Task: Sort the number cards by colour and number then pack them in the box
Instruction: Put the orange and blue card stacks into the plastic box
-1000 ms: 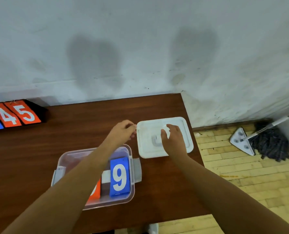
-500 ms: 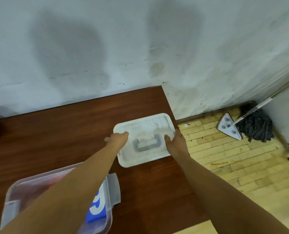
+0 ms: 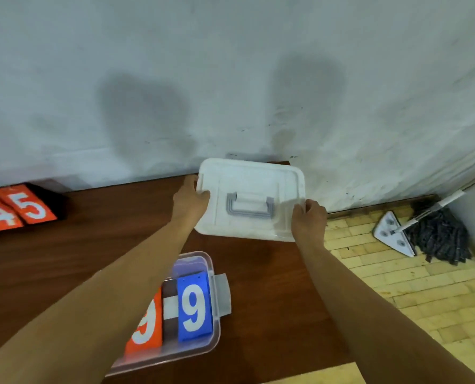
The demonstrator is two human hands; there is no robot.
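You're on the closing step. Left hand (image 3: 190, 199) and right hand (image 3: 308, 220) each grip a short edge of the lid (image 3: 258, 187), far right. The box (image 3: 200, 257) sits near, with the cards (image 3: 194, 309) inside. Next, bring the lid over it, square it to the rim and press down.

Bare forearms (image 3: 147, 261); bare left hand (image 3: 190, 202), right hand (image 3: 308, 220).
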